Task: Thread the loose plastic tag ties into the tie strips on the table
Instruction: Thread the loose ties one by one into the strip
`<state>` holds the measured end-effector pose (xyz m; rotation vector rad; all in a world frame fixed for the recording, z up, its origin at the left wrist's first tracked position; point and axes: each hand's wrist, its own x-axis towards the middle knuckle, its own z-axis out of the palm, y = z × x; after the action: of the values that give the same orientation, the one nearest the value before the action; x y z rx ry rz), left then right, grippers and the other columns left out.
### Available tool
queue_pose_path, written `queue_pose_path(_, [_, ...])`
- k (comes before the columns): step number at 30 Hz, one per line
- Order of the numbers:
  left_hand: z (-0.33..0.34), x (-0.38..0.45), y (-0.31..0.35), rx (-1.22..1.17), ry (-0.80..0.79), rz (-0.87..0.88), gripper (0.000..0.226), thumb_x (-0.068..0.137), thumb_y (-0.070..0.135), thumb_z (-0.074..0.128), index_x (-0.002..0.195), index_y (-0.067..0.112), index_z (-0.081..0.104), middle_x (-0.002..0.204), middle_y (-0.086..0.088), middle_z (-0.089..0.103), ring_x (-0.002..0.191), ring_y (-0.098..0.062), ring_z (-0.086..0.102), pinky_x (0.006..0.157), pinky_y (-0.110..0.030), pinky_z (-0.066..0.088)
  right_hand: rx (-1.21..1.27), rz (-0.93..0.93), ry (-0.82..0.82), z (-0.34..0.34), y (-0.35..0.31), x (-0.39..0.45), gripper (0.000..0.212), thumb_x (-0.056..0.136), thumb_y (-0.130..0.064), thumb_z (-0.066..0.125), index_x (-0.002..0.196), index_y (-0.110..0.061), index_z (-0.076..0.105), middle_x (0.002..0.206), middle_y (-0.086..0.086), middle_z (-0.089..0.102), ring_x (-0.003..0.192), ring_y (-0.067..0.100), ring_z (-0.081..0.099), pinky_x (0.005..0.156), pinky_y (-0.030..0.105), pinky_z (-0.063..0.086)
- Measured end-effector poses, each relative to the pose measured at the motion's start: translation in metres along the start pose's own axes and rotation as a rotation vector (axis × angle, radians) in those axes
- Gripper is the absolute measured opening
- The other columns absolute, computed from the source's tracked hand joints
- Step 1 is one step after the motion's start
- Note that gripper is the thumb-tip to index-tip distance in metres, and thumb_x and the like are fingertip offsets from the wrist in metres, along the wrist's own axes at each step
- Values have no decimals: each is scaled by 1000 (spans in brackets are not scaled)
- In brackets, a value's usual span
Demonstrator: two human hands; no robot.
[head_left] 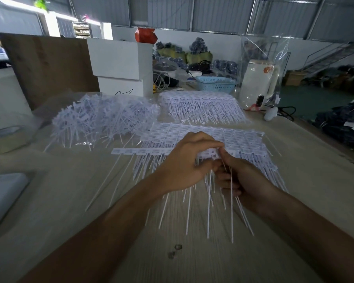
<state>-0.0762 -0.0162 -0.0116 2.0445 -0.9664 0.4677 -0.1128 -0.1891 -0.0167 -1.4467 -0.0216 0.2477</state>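
A white tie strip (pixel 143 151) lies across the table's middle, its right end lifted between my hands. My left hand (pixel 187 160) curls over that end and pinches the strip from above. Just below it, my right hand (pixel 240 178) grips a bundle of thin white tag ties (pixel 231 211), their tails hanging toward me, with fingertips at the strip's holes. A stack of filled strips (pixel 243 139) lies under and behind my hands. A loose heap of tag ties (pixel 102 117) sits on clear plastic at the left.
Another filled stack (pixel 202 105) lies farther back. White boxes (pixel 121 64), a blue basket (pixel 215 83), a white jug (pixel 257 82) and a brown board (pixel 47 66) stand along the far side. The wooden tabletop (pixel 70 201) stretches toward me.
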Motion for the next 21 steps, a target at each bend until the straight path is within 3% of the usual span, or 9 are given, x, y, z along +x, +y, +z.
queue_pose_path(3, [-2, 0, -8, 95, 25, -19, 45, 84, 5, 63, 128, 17, 63, 120, 3, 61, 115, -15, 52, 98, -34, 42, 12, -14, 17, -4, -2, 2, 45, 92, -58, 57, 67, -20, 64, 60, -4, 30, 45, 8, 25, 35, 19, 23])
queue_pose_path(7, [0, -1, -12, 168, 85, 4, 26, 89, 15, 72, 115, 12, 69, 106, 1, 64, 101, -17, 57, 86, -41, 48, 33, -76, 54, -3, -1, 3, 39, 89, -55, 63, 66, -23, 65, 61, -5, 29, 47, 8, 26, 37, 19, 25])
queue_pose_path(12, [6, -2, -5, 188, 150, 58, 20, 85, 16, 77, 103, 6, 73, 96, -3, 66, 91, -21, 60, 76, -43, 52, 59, -113, 92, -2, 0, 2, 40, 87, -54, 67, 62, -26, 54, 59, -7, 27, 46, 8, 25, 38, 20, 27])
queue_pose_path(16, [8, -3, -2, 234, 160, 76, 20, 83, 13, 79, 101, 5, 73, 94, -4, 66, 90, -22, 60, 74, -44, 52, -16, -122, 115, 1, 1, -1, 47, 92, -54, 61, 56, -26, 46, 54, -7, 30, 44, 9, 26, 38, 20, 28])
queue_pose_path(21, [7, -4, -2, 242, 151, 95, 18, 85, 14, 76, 101, 6, 75, 94, -2, 68, 88, -21, 60, 73, -42, 52, -171, -254, 121, 0, -2, -2, 49, 101, -39, 54, 56, -25, 40, 49, -7, 30, 41, 10, 26, 39, 20, 27])
